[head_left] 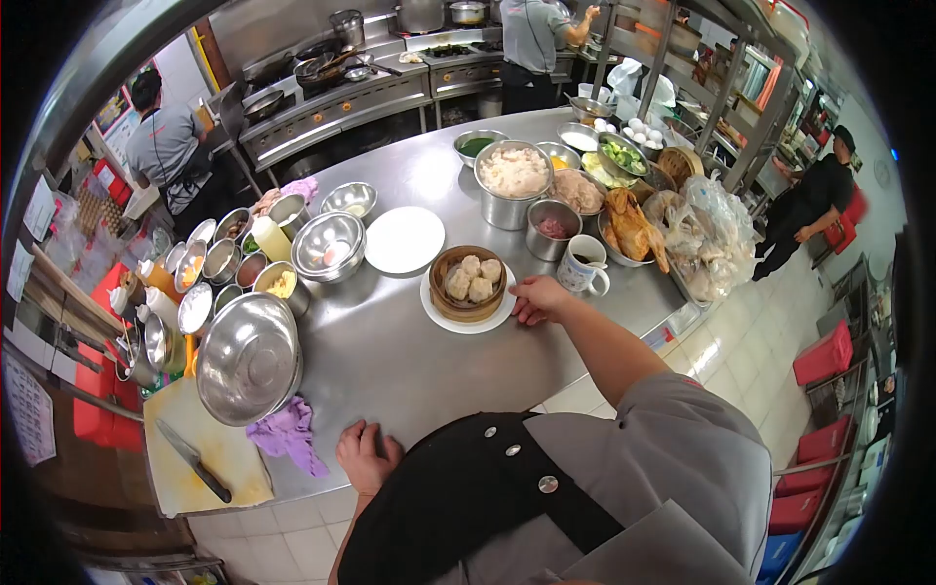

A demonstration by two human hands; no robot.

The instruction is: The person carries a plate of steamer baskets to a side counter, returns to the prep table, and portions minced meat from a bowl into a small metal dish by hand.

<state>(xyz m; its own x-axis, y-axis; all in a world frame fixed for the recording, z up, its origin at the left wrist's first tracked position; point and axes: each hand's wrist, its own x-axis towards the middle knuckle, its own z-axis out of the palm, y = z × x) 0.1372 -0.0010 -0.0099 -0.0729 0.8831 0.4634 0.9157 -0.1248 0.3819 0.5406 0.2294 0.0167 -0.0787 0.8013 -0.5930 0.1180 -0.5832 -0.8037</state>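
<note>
A bamboo steamer stands on a white plate near the middle of the steel table. Inside it sit several pale dumplings, bunched together. At the plate's right rim is my right hand, its fingers curled and pinching the edge. My left hand rests at the table's near edge, holding nothing, with thumb and fingers loosely apart. A second white plate lies bare behind the steamer. Just beyond my right hand is a patterned mug with dark contents.
Metal bowls and squeeze bottles crowd the left, with a large steel bowl, purple cloth and knife on a cutting board. Food pots, a cooked chicken and bagged food stand right. Other people work around.
</note>
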